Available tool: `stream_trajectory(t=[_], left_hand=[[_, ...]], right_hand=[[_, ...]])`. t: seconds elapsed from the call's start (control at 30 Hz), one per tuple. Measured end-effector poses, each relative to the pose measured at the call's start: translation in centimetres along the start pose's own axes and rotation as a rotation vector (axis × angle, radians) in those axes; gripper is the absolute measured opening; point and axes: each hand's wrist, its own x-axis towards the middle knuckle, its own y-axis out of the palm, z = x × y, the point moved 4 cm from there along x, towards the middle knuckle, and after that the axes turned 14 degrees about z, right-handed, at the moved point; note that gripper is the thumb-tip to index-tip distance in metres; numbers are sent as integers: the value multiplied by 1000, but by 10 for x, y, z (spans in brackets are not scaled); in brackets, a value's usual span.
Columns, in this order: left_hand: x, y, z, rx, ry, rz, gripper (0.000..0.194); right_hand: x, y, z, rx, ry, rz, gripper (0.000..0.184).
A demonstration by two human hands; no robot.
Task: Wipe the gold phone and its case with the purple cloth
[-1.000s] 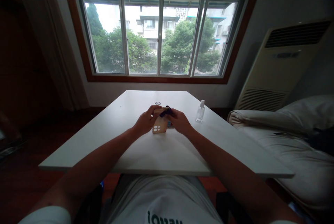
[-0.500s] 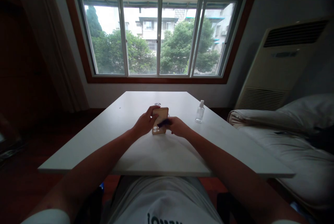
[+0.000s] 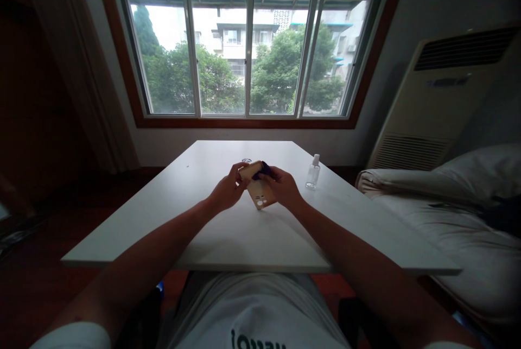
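Over the middle of the white table (image 3: 163, 213), my left hand (image 3: 228, 189) grips a tan phone case (image 3: 255, 190) by its upper left side. The case is tilted, its camera cutouts toward the lower end. My right hand (image 3: 285, 189) is closed on a dark cloth (image 3: 264, 170) and presses it against the case's upper right edge. Part of the case is covered by my right fingers. Whether the lower corner of the case touches the table, I cannot tell.
A clear spray bottle (image 3: 313, 172) stands upright on the table at the right. Behind the case lies a small dark-rimmed object (image 3: 246, 160), partly hidden. A pale sofa (image 3: 411, 202) is beside the table's right edge, and a window (image 3: 248, 50) is beyond it.
The phone case has turned, its lower end swinging right. My right hand has moved the cloth up from the middle of the case to its upper right edge.
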Motion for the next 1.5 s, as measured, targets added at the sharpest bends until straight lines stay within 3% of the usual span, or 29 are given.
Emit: stream_trajectory(t=[0.37, 0.53, 0.83, 1.0, 1.23, 1.37, 1.5], left_hand=[[0, -3, 1, 45, -9, -48, 37], [-1, -8, -3, 119, -44, -141, 28], [-1, -7, -7, 144, -39, -98, 30], [0, -10, -5, 163, -75, -87, 29], [1, -11, -2, 171, -91, -86, 28], [1, -11, -2, 169, -86, -88, 27], [0, -11, -3, 161, -65, -92, 27]], right_hand=[[0, 1, 1, -37, -22, 65, 26], [-3, 4, 7, -67, -18, 103, 26], [-1, 3, 5, -136, 18, 137, 25], [6, -3, -6, -123, 110, 258, 21], [5, -13, -30, -105, 406, 415, 22], [6, -14, -37, -69, 348, 439, 22], [5, -12, -25, -131, 232, 445, 23]])
